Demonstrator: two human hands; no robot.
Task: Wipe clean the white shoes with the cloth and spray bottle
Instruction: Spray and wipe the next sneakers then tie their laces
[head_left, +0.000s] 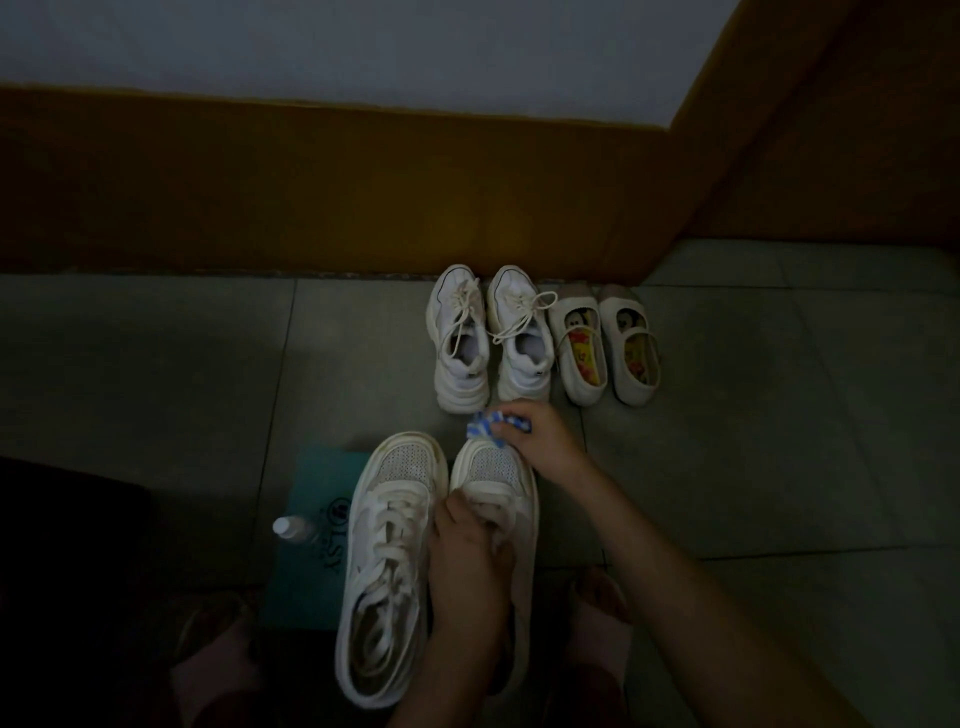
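Dim floor tiles (156, 389) are seen. One white shoe (493, 467) is held at its laces in the curled grip of the left hand (467, 566). The cloth (488, 427) is pinched by the right hand (540, 441) at its toe. Toe wiping seems underway; firm rubbing is needed next.

Open floor (753, 415) right; spray bottle (293, 529) blocks left.

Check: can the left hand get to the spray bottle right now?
Probably, but not freely. The left hand grips the shoe being wiped, and the other sneaker lies between it and the spray bottle. It would have to let go and reach over.
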